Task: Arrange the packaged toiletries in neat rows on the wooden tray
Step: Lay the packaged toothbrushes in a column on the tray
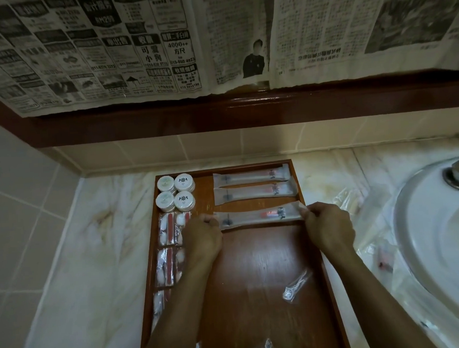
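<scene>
both hands, left hand [204, 236] and right hand [327, 228], pinch the ends of the third toothbrush packet [258, 216]; uneven release risks a crooked row on the wooden tray [258, 266].

Head view, steeply down, close over wooden tray [255, 266]

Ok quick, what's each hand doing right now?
Left hand: closed, pinching the left end of the long toothbrush packet.
Right hand: closed, pinching the right end of the same packet.
</scene>
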